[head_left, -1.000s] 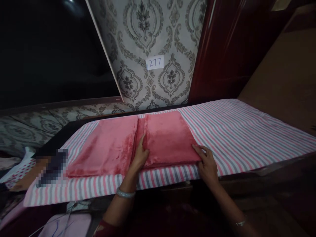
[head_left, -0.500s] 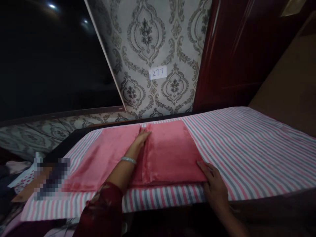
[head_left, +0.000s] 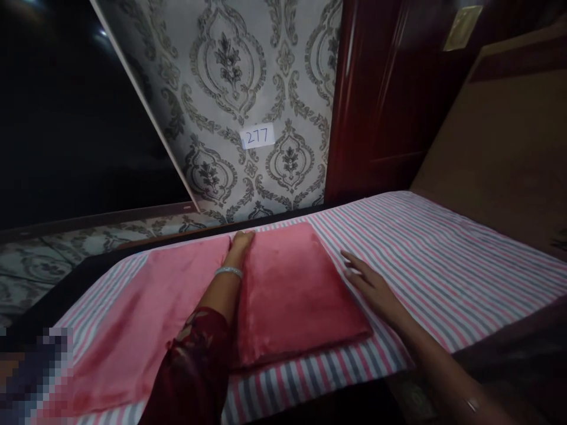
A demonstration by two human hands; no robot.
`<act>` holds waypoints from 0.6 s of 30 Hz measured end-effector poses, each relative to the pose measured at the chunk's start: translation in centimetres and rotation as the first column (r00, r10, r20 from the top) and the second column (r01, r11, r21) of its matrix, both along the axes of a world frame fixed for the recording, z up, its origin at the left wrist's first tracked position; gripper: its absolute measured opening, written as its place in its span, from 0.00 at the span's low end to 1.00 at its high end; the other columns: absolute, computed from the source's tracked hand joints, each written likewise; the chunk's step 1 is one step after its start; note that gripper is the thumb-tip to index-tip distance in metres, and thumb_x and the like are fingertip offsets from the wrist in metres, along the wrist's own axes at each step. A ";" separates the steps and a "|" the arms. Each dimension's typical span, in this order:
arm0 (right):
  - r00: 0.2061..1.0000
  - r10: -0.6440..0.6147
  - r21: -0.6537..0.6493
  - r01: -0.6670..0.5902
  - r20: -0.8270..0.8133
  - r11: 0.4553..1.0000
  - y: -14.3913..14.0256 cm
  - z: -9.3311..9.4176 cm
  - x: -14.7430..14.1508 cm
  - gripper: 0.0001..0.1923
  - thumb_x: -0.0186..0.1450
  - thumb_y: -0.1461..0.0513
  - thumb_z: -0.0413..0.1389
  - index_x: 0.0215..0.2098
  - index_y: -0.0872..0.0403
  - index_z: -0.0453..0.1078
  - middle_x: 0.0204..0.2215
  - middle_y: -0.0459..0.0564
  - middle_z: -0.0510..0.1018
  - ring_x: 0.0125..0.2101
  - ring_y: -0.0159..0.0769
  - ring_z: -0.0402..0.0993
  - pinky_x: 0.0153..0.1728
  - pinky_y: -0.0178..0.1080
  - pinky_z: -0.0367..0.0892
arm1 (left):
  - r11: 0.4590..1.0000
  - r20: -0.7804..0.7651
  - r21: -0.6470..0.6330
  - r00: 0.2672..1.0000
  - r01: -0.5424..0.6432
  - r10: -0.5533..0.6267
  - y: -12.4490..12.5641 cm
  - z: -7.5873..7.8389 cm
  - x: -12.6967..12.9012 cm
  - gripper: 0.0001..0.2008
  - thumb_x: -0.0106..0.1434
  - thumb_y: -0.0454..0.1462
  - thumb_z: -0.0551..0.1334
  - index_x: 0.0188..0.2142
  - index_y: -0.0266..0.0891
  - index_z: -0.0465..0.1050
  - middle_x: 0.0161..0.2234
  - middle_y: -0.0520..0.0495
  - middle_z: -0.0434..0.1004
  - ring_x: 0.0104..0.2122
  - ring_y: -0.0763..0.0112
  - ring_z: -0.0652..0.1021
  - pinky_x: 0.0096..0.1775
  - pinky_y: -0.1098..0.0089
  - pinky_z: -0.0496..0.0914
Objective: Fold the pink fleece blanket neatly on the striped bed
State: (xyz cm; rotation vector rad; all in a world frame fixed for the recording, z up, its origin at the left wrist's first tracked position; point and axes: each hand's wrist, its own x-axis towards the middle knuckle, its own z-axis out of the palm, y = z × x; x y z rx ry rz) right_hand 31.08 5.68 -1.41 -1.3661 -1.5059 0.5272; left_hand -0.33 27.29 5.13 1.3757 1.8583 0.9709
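A pink plush blanket (head_left: pixel 301 283) lies spread with its right part folded over into a thick, neat panel. Its flatter left part (head_left: pixel 146 307) stretches out beyond my left forearm. My left hand (head_left: pixel 243 239) is at the far end of the fold, in the gap between the two parts, fingers curled on the blanket's edge; the fingertips are partly hidden. Just off the blanket's right edge, my right hand (head_left: pixel 367 280) hovers over the striped cloth (head_left: pixel 434 260), fingers stretched out and holding nothing.
The striped cloth covers a table standing against a patterned wall (head_left: pixel 177 141). A large dark screen (head_left: pixel 80 118) is at the left, a dark red door (head_left: pixel 376 106) behind, a brown cardboard-like panel (head_left: pixel 500 136) at the right. A paper marked 277 (head_left: pixel 257 136) is on the wall.
My right hand has left the blanket's near right corner and moved farther back, off its right side. My left hand's fingers have curled in at the far edge. The view has shifted right.
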 end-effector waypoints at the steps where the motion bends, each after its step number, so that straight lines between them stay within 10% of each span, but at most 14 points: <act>1: 1.000 -0.013 0.009 0.013 0.027 1.000 2.8 0.6 -0.6 0.28 0.70 0.48 0.50 0.65 0.47 0.64 0.62 0.56 0.71 0.58 0.49 0.71 0.55 0.55 0.70 | 1.000 -0.042 -0.001 0.999 -0.012 0.012 0.0 -0.1 0.0 0.14 0.64 0.43 0.65 0.41 0.31 0.76 0.39 0.35 0.81 0.40 0.54 0.81 0.42 0.59 0.73; 7: 0.886 -0.007 0.003 0.006 0.463 1.000 14.9 2.4 -6.9 0.33 0.70 0.50 0.50 0.69 0.55 0.59 0.68 0.62 0.59 0.68 0.54 0.52 0.64 0.64 0.52 | 0.994 -0.258 0.106 0.964 -0.033 0.059 -1.3 -0.6 0.2 0.10 0.65 0.37 0.63 0.44 0.34 0.76 0.48 0.29 0.80 0.50 0.49 0.78 0.48 0.61 0.69; 12: 0.701 0.102 -0.254 0.116 0.706 0.960 14.8 1.4 -8.7 0.36 0.73 0.47 0.41 0.73 0.56 0.48 0.73 0.58 0.46 0.72 0.50 0.38 0.65 0.63 0.48 | 0.994 -0.378 0.070 0.919 -0.087 0.107 -1.7 -1.5 0.7 0.12 0.68 0.37 0.58 0.47 0.33 0.75 0.47 0.28 0.80 0.49 0.49 0.80 0.46 0.60 0.70; 18: 0.665 0.125 -0.287 0.139 0.736 0.948 14.4 1.2 -8.3 0.38 0.74 0.44 0.36 0.74 0.55 0.45 0.74 0.55 0.43 0.72 0.48 0.36 0.66 0.58 0.49 | 0.992 -0.439 0.036 0.890 -0.120 0.124 -1.4 -2.1 1.1 0.13 0.70 0.38 0.57 0.50 0.36 0.74 0.48 0.30 0.80 0.50 0.52 0.80 0.47 0.62 0.71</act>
